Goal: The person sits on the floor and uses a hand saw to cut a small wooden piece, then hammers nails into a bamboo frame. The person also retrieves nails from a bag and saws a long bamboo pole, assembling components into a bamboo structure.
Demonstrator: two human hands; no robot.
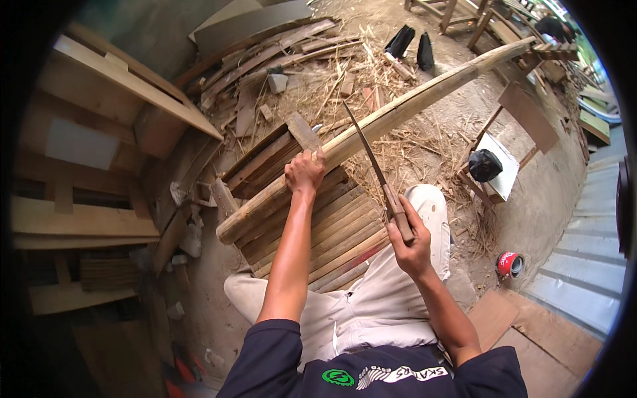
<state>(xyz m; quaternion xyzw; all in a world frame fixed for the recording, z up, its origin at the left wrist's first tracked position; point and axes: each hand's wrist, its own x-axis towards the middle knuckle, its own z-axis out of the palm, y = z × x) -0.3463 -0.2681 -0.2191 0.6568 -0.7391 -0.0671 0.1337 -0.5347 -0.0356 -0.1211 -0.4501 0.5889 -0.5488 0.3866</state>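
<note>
A long pale wooden pole [418, 99] slants from the lower left to the far upper right. Its near part lies across a slatted wooden bench [332, 232], beside an upright wooden block [304, 131]. My left hand [305, 171] grips the pole from above, close to that block. In my right hand [413, 239] is the wooden handle of a machete [373, 158]. Its long dark blade points up and away, passing over the pole in this view; whether the edge touches the wood I cannot tell. My fingers are closed round the handle.
Wood shavings [431, 146] litter the floor beyond the bench. Stacked planks [265, 50] lie at the far left, near wooden frames [86, 99]. To the right stand a chair [527, 119] with a black bag [485, 165] and a red can [510, 265]. A person [554, 28] is far right.
</note>
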